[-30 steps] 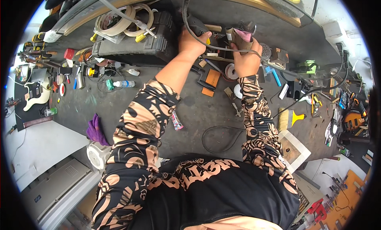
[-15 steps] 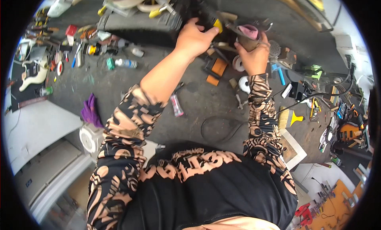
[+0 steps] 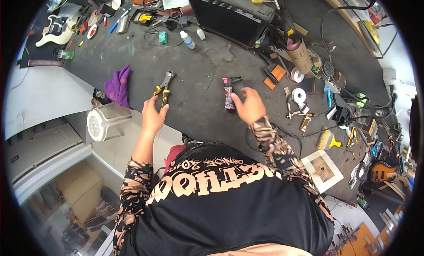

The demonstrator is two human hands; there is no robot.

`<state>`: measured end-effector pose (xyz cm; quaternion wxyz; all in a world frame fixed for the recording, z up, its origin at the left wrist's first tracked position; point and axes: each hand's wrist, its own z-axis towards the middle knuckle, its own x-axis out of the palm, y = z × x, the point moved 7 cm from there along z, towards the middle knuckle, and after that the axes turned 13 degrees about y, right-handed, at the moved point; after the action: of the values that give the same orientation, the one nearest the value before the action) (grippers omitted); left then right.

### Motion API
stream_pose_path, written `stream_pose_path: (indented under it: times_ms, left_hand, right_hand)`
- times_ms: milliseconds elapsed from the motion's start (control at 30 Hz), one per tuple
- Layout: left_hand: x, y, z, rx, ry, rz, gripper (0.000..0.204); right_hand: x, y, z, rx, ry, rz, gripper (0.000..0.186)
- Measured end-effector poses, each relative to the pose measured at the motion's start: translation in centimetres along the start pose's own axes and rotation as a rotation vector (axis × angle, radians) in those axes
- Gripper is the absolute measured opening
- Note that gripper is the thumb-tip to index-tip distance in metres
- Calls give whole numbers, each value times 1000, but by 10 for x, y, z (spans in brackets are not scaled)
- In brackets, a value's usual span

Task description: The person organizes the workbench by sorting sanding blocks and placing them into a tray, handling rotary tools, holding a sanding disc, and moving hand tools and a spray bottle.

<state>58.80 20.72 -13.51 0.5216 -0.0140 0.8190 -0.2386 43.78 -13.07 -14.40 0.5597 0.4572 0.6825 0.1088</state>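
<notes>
Broadly, a dark grey counter (image 3: 198, 85) fills the scene, its top scuffed and blotched, with a paler patch near the black case. White wall (image 3: 388, 63) rises at the far right, and pale floor (image 3: 145, 141) shows at the near left, where a white stool (image 3: 95, 125) stands beside the counter's edge. Far along the counter sits a black case (image 3: 225, 24); at the far left lies a cream guitar body (image 3: 62, 32), and at the right an orange-and-dark one. A white-edged square board (image 3: 324, 185) rests near right, a brown tube (image 3: 302, 57) with something pink in its mouth stands farther off, and a purple glove (image 3: 118, 85) lies at the left edge. To the right is a wide brush (image 3: 327, 139).

The right hand (image 3: 252, 106) has its grip spread just beside a patterned torch (image 3: 229, 94) on the middle of the counter. The left hand (image 3: 153, 116) meets the yellow handle ends of pliers (image 3: 167, 81), left of it; whether that grip pinches them, I cannot tell. A white tape roll (image 3: 299, 95) lies right.
</notes>
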Motion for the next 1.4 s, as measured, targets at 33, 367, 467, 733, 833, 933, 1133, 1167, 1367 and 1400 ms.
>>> stream_pose_path:
  times_ms: [33,367,467,733,833,933,1133,1167,1367,1400]
  left_hand:
    - [0,9,1,-39,-9,-4,66]
    - [1,12,34,21,30,241,98]
    - [7,24,43,0,194,168,97]
    - [3,28,56,224,278,221,87]
    - [-1,31,65,248,340,198,77]
    - [-2,36,72,280,382,194,73]
    - [-10,44,73,271,421,214,73]
    - [-12,43,73,263,412,202,74]
    - [-22,45,55,288,288,174,77]
    - [-26,45,49,329,233,158,76]
  right_hand:
    - [14,3,6,26,-9,-82,51]
    - [11,-4,30,86,-322,188,30]
    - [-25,-13,27,-142,-800,448,26]
    - [-37,-34,80,212,-929,-28,38]
    - [-40,-37,81,376,-965,100,44]
    - [-46,-49,87,520,-919,-10,45]
    - [-4,-7,65,236,-1029,-20,45]
    - [14,7,66,205,-966,-22,44]
    - [71,130,143,-203,-564,83,63]
    - [77,134,164,-173,-468,128,62]
